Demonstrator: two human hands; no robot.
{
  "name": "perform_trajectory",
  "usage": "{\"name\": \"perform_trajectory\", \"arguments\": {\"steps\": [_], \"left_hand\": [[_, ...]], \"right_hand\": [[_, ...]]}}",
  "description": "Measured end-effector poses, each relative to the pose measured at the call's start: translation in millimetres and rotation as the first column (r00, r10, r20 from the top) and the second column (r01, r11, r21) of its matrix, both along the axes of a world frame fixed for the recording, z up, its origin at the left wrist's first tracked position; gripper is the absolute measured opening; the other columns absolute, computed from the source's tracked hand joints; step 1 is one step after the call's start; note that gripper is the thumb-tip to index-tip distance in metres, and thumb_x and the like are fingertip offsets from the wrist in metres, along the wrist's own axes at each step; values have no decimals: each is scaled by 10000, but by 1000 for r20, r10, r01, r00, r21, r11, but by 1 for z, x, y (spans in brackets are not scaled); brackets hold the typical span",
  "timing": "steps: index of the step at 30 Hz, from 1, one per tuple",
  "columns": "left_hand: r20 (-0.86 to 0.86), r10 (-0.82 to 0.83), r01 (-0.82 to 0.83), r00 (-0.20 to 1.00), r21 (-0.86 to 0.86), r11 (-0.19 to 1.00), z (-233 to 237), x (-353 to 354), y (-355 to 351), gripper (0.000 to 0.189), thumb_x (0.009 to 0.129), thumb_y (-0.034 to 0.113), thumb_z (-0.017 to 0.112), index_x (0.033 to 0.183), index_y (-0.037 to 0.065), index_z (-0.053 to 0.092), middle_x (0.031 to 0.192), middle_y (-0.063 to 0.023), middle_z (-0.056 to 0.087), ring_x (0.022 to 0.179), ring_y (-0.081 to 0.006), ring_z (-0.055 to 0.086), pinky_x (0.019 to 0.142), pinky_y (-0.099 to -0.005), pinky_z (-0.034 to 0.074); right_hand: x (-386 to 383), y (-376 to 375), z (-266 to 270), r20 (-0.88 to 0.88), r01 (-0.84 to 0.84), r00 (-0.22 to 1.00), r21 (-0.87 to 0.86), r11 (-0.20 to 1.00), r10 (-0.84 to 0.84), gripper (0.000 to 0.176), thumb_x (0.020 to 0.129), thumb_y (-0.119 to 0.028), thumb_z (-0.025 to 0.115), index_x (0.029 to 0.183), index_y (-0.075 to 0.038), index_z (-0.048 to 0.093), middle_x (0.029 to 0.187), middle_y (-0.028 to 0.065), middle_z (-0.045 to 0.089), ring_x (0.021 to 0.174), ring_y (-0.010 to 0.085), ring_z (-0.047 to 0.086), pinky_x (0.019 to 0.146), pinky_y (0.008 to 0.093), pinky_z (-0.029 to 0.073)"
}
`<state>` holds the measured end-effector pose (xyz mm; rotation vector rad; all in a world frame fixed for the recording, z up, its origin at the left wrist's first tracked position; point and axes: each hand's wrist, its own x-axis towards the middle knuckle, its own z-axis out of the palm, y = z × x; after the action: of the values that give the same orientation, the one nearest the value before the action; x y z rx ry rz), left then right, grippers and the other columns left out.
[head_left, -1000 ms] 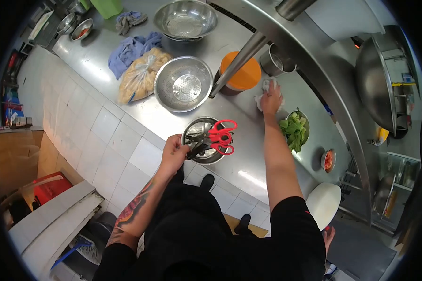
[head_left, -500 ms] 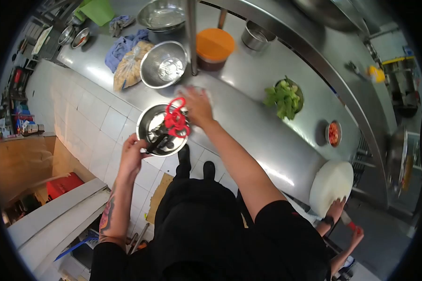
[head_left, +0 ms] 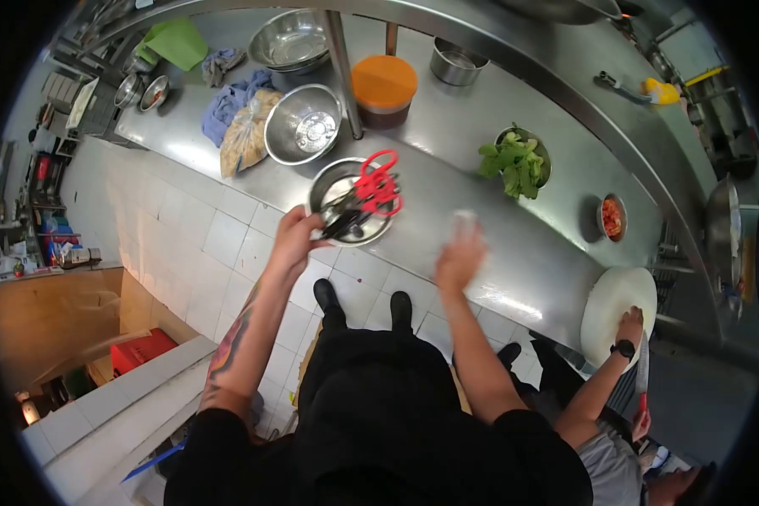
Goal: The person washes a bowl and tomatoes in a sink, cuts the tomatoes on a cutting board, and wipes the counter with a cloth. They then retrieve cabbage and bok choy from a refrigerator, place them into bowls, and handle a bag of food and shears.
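Note:
My left hand (head_left: 295, 236) grips the near left rim of a steel bowl (head_left: 322, 184), tilted towards me at the counter's front edge. Inside it lie scissors with red handles (head_left: 378, 187) and several dark-handled utensils (head_left: 342, 221), partly overlapping. To the right of the bowl, my right hand (head_left: 461, 260) is over the steel counter (head_left: 514, 261), smeared by motion. A small whitish thing (head_left: 465, 219) shows at its fingertips, too blurred to name.
Behind the bowl stand a steel colander (head_left: 305, 122), a bag of pale food (head_left: 249, 135) and an orange-lidded tub (head_left: 384, 84). Leafy greens (head_left: 514, 160) and a bowl of chopped red food (head_left: 611, 218) sit right. A co-worker's hand (head_left: 630, 325) rests on a round white board (head_left: 617, 295), beside a knife (head_left: 643, 375).
My right hand has swept from behind the bowl to the right across the counter. The bowl, still in my left hand, has shifted right in view. The co-worker's knife has come closer to the board.

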<state>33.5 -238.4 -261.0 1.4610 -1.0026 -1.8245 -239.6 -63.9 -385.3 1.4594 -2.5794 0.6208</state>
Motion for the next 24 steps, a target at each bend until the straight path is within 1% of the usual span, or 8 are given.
{"name": "perform_trajectory", "arguments": {"steps": [4,9,11,13,16,17,20,24], "left_hand": [[-143,-66,66,988,-5,998,-34,-59,-44,106,870,64,650,882,34,549,884,-100,588,793,-219,649,587,-374,632],[-191,-232,224,954,-63,973,-68,-121,-65,146,868,43,650,905,9,513,879,-125,600,767,-250,672,588,-390,650],[-172,-209,202,963,-58,978,-82,-134,-62,142,855,49,663,867,33,523,826,-106,592,681,-217,647,553,-388,640],[-171,-200,198,965,-27,980,-91,-141,-55,146,863,61,673,882,35,530,845,-103,602,721,-212,652,587,-381,634],[-188,-212,214,959,-11,977,-88,-121,-49,134,891,87,685,923,32,568,893,-94,628,817,-195,658,665,-363,614],[-209,-236,235,949,-30,972,-84,-112,-47,124,909,100,688,949,26,597,923,-87,644,873,-184,659,710,-352,600],[-145,-406,354,902,-291,889,-48,-16,-59,118,951,84,656,1059,38,655,1008,-52,672,936,-144,648,752,-304,556],[300,68,253,952,-889,381,-48,106,-135,240,841,12,683,1067,48,613,1116,-129,640,1068,-313,612,826,-384,521]], "right_hand": [[161,-97,7,422,-278,822,-291,916,383,342,881,-84,576,1210,-24,647,1144,224,665,1160,427,559,1076,501,379],[309,-113,-50,771,-396,303,-433,810,560,437,1001,-282,587,1356,-33,530,1377,212,527,1312,350,465,1147,456,326],[325,-98,-98,538,14,-745,-579,815,394,453,1075,-262,485,1457,-38,392,1430,173,513,1300,289,520,1122,452,418],[288,-86,-64,736,-463,333,-416,782,589,438,1057,-207,522,1441,-40,395,1396,153,536,1274,259,539,1098,423,442],[217,-80,-53,671,-107,634,-417,903,385,420,969,-196,648,1327,-23,513,1304,85,570,1157,206,612,965,314,511],[218,-97,-11,865,410,379,-474,779,327,461,936,-203,657,1337,-10,534,1432,170,502,1266,296,560,1027,407,464],[212,-117,22,50,-86,995,-47,995,89,587,914,-162,610,1466,-24,464,1548,280,339,1390,459,395,1113,557,340],[244,-167,18,55,-119,992,64,991,115,690,862,-183,619,1503,-25,419,1569,302,314,1459,468,293,1162,583,246]]}}
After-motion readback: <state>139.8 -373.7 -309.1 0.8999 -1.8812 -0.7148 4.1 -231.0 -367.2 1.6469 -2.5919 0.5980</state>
